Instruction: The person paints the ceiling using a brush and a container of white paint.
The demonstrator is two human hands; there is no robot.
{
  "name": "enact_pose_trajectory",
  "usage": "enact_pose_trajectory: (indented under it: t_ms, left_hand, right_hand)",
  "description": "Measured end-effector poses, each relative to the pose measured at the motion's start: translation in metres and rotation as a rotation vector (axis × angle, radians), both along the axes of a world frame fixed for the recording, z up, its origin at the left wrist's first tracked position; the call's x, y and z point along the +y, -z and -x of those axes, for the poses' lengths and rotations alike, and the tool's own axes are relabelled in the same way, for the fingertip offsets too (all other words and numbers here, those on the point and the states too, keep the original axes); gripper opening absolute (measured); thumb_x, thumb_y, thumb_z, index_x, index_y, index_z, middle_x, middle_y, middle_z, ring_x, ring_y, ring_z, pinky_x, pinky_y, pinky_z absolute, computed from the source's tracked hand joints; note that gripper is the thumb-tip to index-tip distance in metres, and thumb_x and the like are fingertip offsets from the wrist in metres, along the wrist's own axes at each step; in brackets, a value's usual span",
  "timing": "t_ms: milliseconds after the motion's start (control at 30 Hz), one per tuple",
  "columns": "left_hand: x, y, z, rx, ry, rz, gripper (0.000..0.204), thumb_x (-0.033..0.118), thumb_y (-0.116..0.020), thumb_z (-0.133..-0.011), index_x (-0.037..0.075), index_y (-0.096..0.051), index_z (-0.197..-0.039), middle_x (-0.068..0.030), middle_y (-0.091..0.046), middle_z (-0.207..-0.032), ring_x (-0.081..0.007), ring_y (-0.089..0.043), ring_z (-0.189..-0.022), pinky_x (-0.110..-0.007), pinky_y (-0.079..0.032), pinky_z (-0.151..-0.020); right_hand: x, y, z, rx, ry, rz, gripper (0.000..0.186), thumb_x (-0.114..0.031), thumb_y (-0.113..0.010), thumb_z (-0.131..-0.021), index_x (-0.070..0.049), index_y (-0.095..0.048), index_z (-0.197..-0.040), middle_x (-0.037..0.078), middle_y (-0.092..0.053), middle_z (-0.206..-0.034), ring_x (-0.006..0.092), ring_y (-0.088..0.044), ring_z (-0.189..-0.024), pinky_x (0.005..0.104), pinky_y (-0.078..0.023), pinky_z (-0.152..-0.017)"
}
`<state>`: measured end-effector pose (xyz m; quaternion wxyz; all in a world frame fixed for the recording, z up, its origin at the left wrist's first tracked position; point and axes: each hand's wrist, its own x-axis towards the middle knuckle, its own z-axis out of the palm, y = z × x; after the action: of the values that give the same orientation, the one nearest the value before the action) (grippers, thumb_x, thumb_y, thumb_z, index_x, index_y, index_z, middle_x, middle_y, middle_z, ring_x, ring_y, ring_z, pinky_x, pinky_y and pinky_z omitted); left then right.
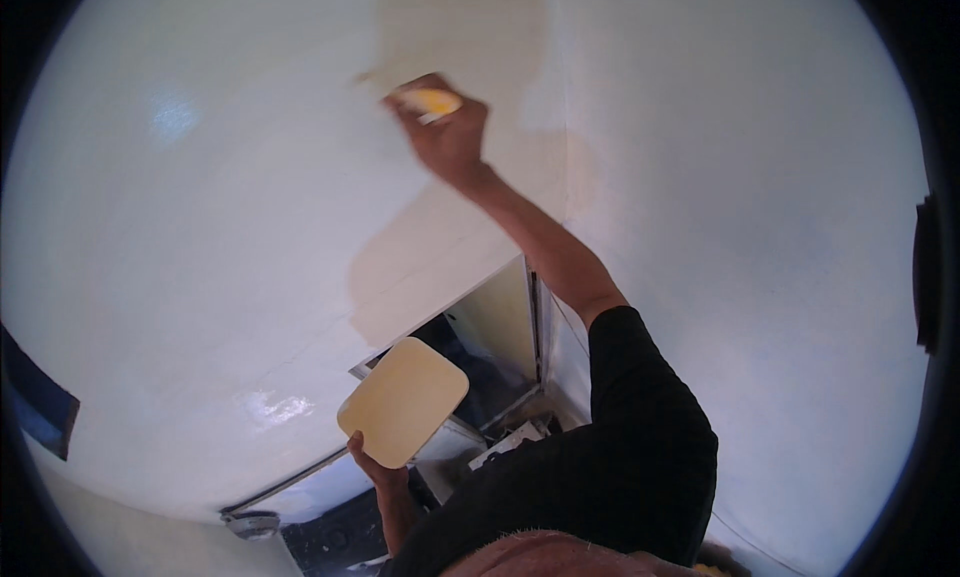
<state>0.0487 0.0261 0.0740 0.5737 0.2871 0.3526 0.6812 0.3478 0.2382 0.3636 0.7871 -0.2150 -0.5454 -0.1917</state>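
Observation:
My right hand [456, 142] is raised high against the pale wall [250, 207], closed round a small white and yellow object [438, 101]. Motion blur hides what kind of object it is. A faint brownish smear shows on the wall just left of these fingers. Lower down, my left hand [379, 467] grips the near edge of a cream rectangular tray [408, 402] with rounded corners, thumb on its face. The tray is tilted, and I see nothing distinct lying on it. My right arm's shadow falls across the wall.
A second wall [740, 227] meets the first at a corner to the right. Below, behind the tray, is a framed opening [495, 327] with a dark lower part. A dark blue panel [40, 397] hangs at far left, and a dark object [927, 275] is at the right rim.

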Motion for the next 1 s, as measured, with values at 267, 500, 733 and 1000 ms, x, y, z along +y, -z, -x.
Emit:
enact_pose_trajectory:
  t_ms: [267, 500, 733, 1000]
  left_hand:
    - [0.0, 0.002, -0.001, 0.019, -0.036, -0.018, 0.061, 0.048, -0.047, -0.087, 0.001, -0.047, -0.126, -0.0113, -0.059, -0.111, -0.0232, -0.06, -0.101, -0.038, -0.05, -0.082]
    - [-0.003, -0.012, -0.009, -0.004, 0.003, -0.027, 0.06, 0.046, -0.046, -0.088, 0.0, -0.047, -0.124, -0.0116, -0.059, -0.11, -0.0233, -0.06, -0.099, -0.038, -0.05, -0.082]
    - [-0.006, 0.0, -0.003, 0.06, -0.066, -0.026, 0.058, 0.046, -0.046, -0.088, -0.001, -0.048, -0.123, -0.0124, -0.059, -0.109, -0.0242, -0.06, -0.099, -0.038, -0.05, -0.082]
    - [-0.009, 0.002, 0.002, 0.027, -0.081, -0.032, 0.055, 0.043, -0.047, -0.088, 0.0, -0.049, -0.121, -0.0125, -0.06, -0.106, -0.0248, -0.061, -0.097, -0.039, -0.05, -0.082]
  right_hand:
    - [0.025, -0.017, -0.061, 0.165, -0.13, 0.163, 0.013, -0.008, -0.078, -0.077, -0.002, -0.066, -0.078, 0.0, -0.066, -0.072, 0.0063, -0.057, -0.066, 0.0232, -0.049, -0.062]
    - [0.036, -0.029, -0.228, 0.327, 0.62, 0.059, 0.018, -0.015, -0.077, -0.073, -0.005, -0.062, -0.075, 0.009, -0.066, -0.065, 0.0268, -0.064, -0.057, 0.0339, -0.049, -0.055]
    - [0.076, -0.039, -0.154, 0.226, 0.684, 0.006, 0.02, -0.022, -0.077, -0.073, -0.011, -0.062, -0.079, 0.01, -0.064, -0.065, 0.032, -0.062, -0.059, 0.0389, -0.049, -0.052]
    - [-0.003, -0.044, 0.03, -0.014, -0.37, 0.047, 0.019, -0.013, -0.078, -0.073, -0.003, -0.062, -0.077, 0.006, -0.065, -0.064, 0.0113, -0.061, -0.057, 0.0277, -0.05, -0.056]
